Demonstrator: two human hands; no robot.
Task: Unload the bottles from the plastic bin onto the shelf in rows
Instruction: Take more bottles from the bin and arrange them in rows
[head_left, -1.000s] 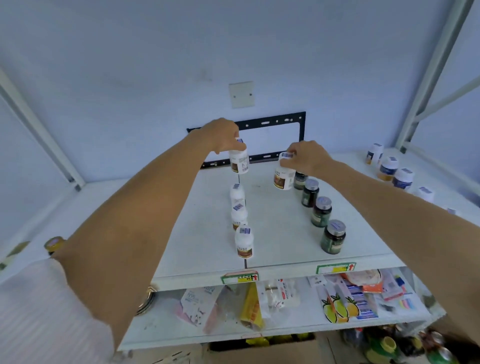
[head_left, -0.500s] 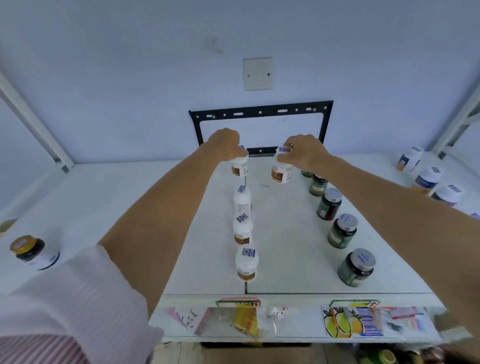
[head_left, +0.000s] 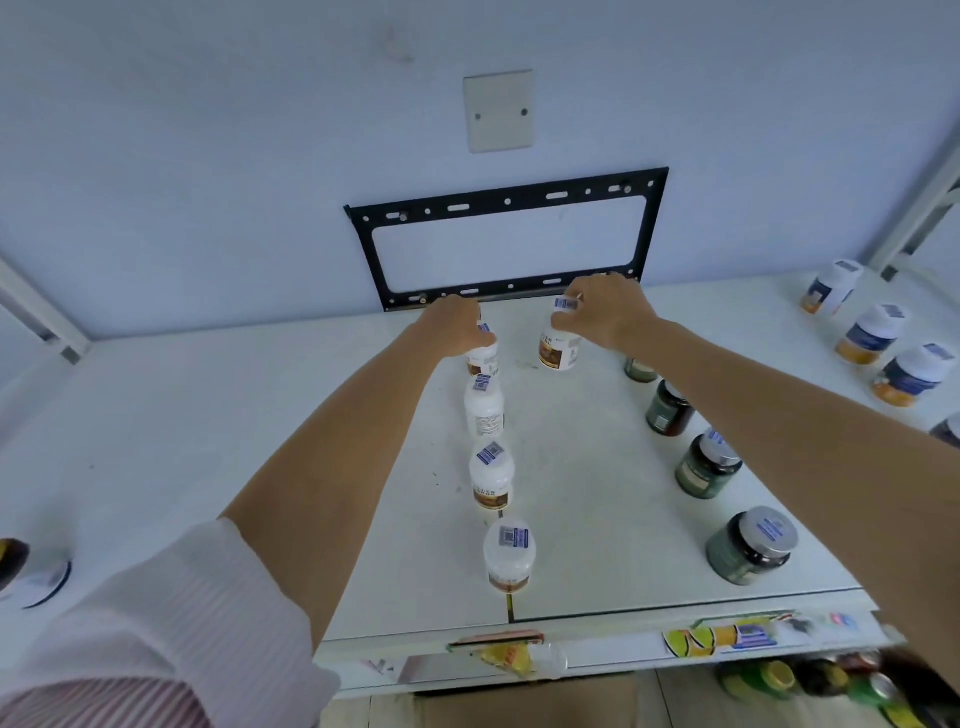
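The white shelf (head_left: 208, 441) spans the whole view and meets a pale blue wall, where a black metal bracket (head_left: 506, 202) sits low above the shelf's back edge with a blank cover plate (head_left: 500, 110) over it. Both bare arms reach to the back of the shelf. The left hand (head_left: 457, 325) is curled over the cap of a white bottle (head_left: 483, 358), the farthest in a row of white bottles (head_left: 491, 480) that runs toward the front edge (four in all, standing upright). The right hand (head_left: 608, 312) grips the cap of a second white bottle (head_left: 558, 351) with curled fingers; this one stands just to the right of the row's far end, apart from it. Further right, a row of dark green jars (head_left: 706, 470) with grey lids runs partly under the right forearm. At the far right stand white bottles with blue and orange labels (head_left: 870, 335). The plastic bin is out of view.
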